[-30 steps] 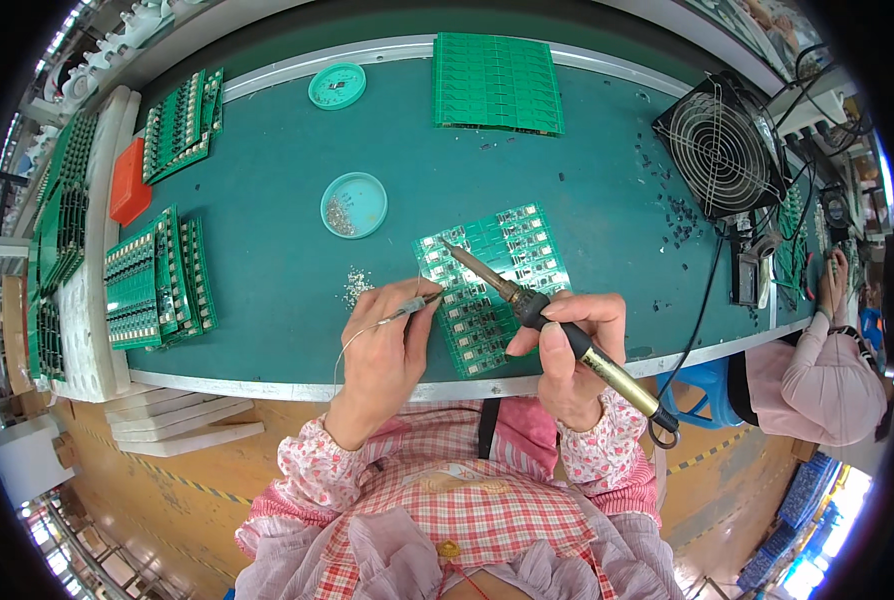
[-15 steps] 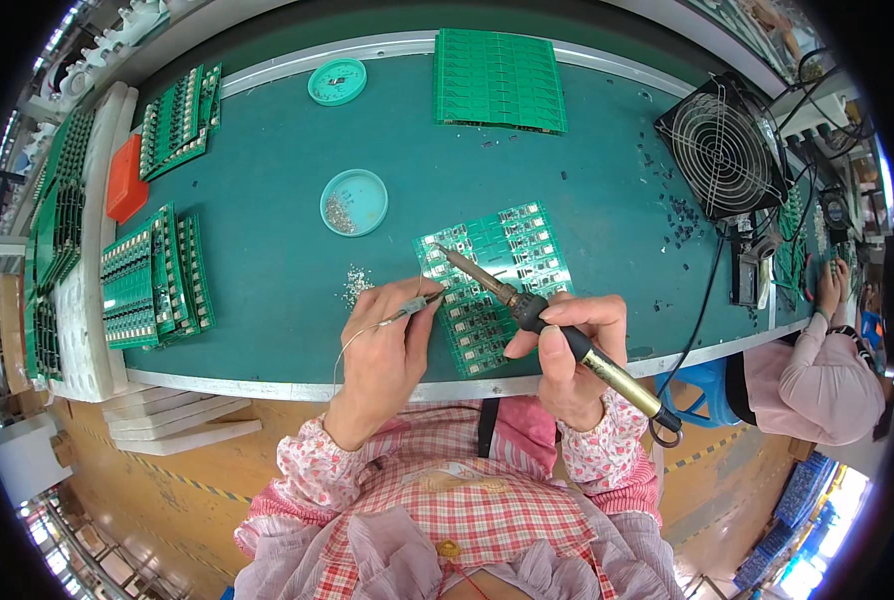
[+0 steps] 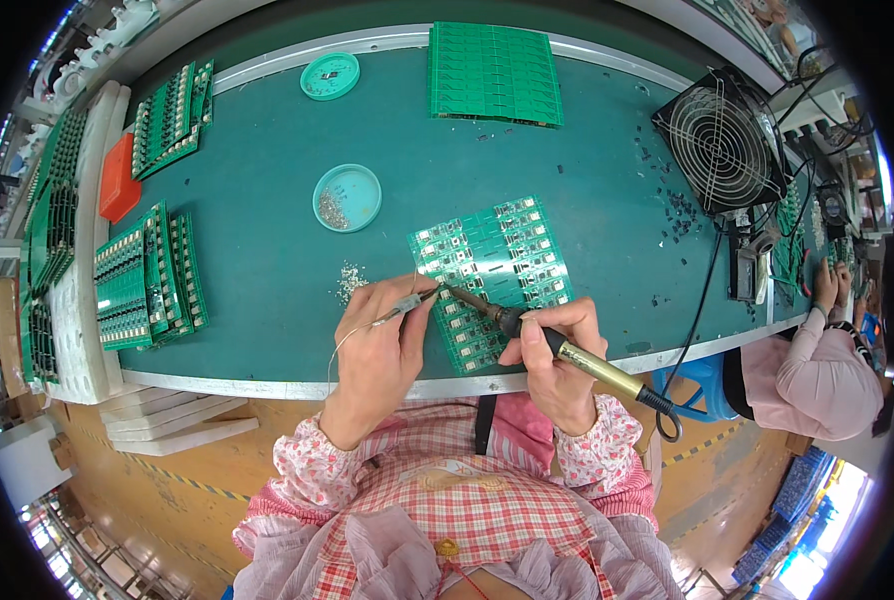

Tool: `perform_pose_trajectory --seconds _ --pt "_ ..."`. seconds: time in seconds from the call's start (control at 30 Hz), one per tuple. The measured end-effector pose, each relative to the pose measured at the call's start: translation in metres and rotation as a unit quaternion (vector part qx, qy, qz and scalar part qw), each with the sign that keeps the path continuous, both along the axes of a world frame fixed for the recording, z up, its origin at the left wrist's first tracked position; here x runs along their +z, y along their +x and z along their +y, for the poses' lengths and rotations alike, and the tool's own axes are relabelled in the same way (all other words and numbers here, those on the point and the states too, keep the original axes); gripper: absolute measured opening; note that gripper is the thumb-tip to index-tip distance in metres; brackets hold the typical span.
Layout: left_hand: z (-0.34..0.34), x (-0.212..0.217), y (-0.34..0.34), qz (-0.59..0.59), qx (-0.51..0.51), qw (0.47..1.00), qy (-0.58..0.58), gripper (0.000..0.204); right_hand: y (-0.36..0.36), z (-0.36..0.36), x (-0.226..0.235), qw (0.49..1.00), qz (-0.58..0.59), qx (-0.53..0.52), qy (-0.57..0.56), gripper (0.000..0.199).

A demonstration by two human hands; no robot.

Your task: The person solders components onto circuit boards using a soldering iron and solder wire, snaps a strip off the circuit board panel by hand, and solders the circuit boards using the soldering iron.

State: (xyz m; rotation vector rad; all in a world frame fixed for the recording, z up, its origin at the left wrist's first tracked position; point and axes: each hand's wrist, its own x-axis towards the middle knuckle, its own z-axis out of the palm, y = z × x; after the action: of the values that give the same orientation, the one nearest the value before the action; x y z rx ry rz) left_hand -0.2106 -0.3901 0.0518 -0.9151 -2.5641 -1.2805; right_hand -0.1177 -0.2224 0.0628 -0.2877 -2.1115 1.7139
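Note:
On the green mat lies a panel of green circuit boards (image 3: 533, 262), set with rows of pale square parts. My right hand (image 3: 559, 372) is closed around a soldering iron (image 3: 604, 372) with a black and gold handle. Its tip touches or hovers just over the panel's left part; which one I cannot tell. Pinched in my left hand (image 3: 375, 345) is a slim pen-like tool (image 3: 403, 305), a thin wire trailing from it over the hand. The tool's dark point meets the iron's tip, or nearly so, at the panel's left side.
Small loose parts (image 3: 351, 282) lie left of the panel, below a turquoise dish (image 3: 364, 198); another dish (image 3: 329, 76) sits farther back. Board stacks (image 3: 495, 75) stand behind and left, near a red box (image 3: 119, 180). Right are a fan (image 3: 719, 140), dark scraps and a co-worker (image 3: 829, 385).
The soldering iron's tip has come down and nearer to me, from the panel's upper left to the left tool's point. My right hand has shifted slightly left.

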Motion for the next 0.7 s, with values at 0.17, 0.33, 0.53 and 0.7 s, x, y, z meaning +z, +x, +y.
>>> perform_pose_trajectory --seconds 0.17,0.33,0.53,0.7 --pt "-0.002 0.0 0.0 0.008 -0.005 1.0 -0.003 0.016 -0.001 -0.002 0.002 1.0 -0.002 0.009 0.016 0.016" --pt "0.001 0.001 0.001 0.01 0.003 1.0 0.002 0.018 0.003 -0.006 -0.006 0.997 0.031 0.004 0.069 0.02" --pt "0.0 -0.001 0.0 0.013 0.001 1.0 0.0 0.017 0.001 -0.007 -0.004 0.979 0.062 0.025 0.193 0.024" --pt "-0.001 -0.002 0.0 0.019 0.001 1.0 0.003 0.017 -0.004 -0.01 0.005 0.994 0.03 0.001 0.104 0.021"
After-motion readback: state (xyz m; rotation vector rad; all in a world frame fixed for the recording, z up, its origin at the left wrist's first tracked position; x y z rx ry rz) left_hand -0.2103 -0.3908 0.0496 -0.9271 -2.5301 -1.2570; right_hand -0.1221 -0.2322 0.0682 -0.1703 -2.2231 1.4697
